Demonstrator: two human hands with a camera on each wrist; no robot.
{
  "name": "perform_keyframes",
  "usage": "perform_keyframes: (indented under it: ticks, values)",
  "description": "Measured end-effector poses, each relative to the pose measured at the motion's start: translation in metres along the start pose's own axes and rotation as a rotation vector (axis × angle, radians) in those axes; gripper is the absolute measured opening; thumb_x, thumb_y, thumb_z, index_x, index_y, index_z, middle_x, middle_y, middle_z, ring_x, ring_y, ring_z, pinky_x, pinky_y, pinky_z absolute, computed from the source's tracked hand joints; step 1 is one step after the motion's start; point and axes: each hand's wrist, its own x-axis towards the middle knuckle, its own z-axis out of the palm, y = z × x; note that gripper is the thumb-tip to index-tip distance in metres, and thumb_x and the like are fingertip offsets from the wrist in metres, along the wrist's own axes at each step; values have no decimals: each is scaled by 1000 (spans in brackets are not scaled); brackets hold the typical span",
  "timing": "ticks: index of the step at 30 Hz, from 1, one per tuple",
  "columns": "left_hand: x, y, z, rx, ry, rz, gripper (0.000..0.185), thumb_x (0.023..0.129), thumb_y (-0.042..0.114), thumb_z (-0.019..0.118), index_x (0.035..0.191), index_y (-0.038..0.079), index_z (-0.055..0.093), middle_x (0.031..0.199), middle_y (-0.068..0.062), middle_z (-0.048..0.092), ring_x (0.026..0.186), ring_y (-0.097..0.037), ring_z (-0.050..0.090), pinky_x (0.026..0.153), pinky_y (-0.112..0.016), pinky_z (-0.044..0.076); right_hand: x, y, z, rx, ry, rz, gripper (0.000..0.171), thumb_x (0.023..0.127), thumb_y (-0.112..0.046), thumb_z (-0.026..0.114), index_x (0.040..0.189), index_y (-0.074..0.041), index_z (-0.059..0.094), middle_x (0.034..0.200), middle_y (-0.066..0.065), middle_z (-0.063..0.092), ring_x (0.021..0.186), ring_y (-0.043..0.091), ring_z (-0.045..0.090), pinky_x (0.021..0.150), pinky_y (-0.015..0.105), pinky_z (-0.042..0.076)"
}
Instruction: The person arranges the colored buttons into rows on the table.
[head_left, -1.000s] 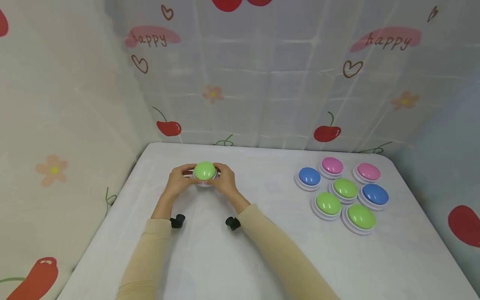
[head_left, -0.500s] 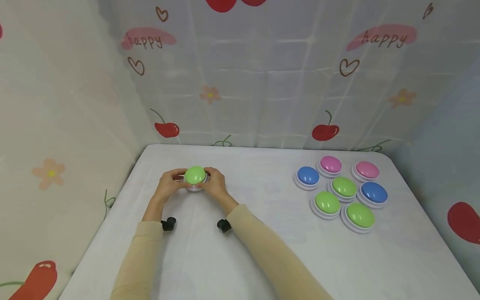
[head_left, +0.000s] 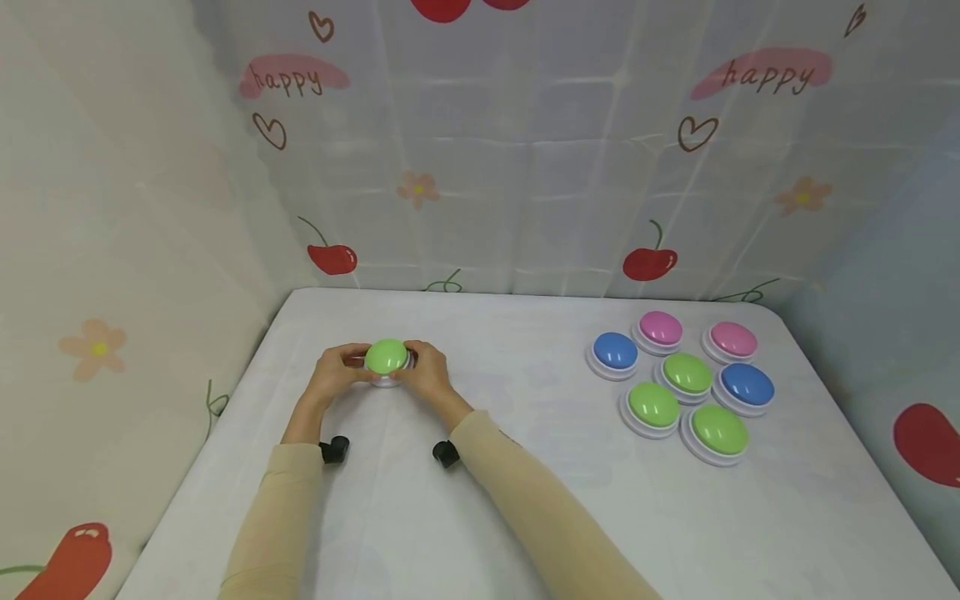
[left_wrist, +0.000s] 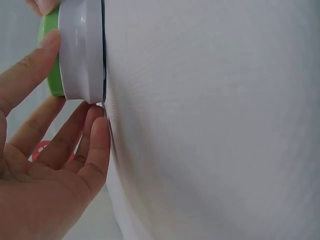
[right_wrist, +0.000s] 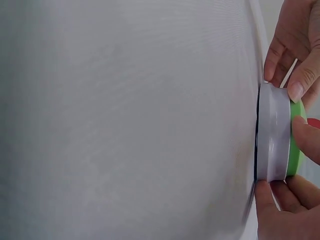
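Table (head_left: pixel 525 517): a white surface, enclosed by curtains (head_left: pixel 525 167) printed with cherries, hearts and "happy".
Arms: both are stretched forward over the left half of the table in beige sleeves (head_left: pixel 517 492), the hands brought together.
Cluster of buttons (head_left: pixel 678 385): seven domes, green, blue and pink, are gathered on the right of the table, well apart from the hands.
Left hand (head_left: pixel 330 375): its fingers are curled around the left side of the green button (head_left: pixel 387 357), thumb on the dome edge.
Right hand (head_left: pixel 429 372): its fingers are curled around the right side of the same button.
Green button: it is set on the table between both hands.
Left wrist view: the button's white base (left_wrist: pixel 82 50) is seen lying on the table, fingertips (left_wrist: pixel 97 130) at its rim.
Right wrist view: the base (right_wrist: pixel 274 135) is seen edge-on, gripped from both sides.
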Motion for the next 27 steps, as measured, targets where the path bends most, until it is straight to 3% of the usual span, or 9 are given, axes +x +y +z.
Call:
perform_keyframes:
  ticks: [13, 18, 23, 27]
  values:
    - [1, -5, 0, -42, -29, -9, 69, 80, 9, 79, 141, 0, 49, 141, -22, 52, 127, -36, 49, 104, -43, 43, 2, 2, 2, 10, -14, 4, 60, 79, -12, 82, 131, 1, 57, 129, 15, 63, 120, 26, 60, 102, 32, 50]
    - [-3, 2, 2, 20, -4, -30, 77, 80, 10, 78, 146, -1, 40, 143, -26, 47, 130, -40, 47, 108, -50, 42, 1, 6, -1, 42, -18, 34, 64, 78, -14, 82, 134, 0, 54, 131, 16, 61, 123, 27, 58, 104, 33, 49]
    - [-14, 15, 10, 144, 158, -15, 79, 80, 12, 78, 147, -1, 38, 144, -28, 45, 130, -42, 46, 106, -53, 43, -4, 15, -16, 141, -11, 68, 66, 78, -12, 82, 136, -1, 53, 136, 17, 58, 126, 29, 56, 102, 32, 50]
    - [-29, 30, 23, 141, 315, 39, 72, 79, 8, 77, 143, -2, 44, 139, -26, 49, 126, -41, 47, 103, -53, 44, -18, 23, -44, 210, -20, 75, 66, 80, -11, 80, 138, -2, 51, 141, 16, 54, 130, 30, 53, 104, 33, 49]
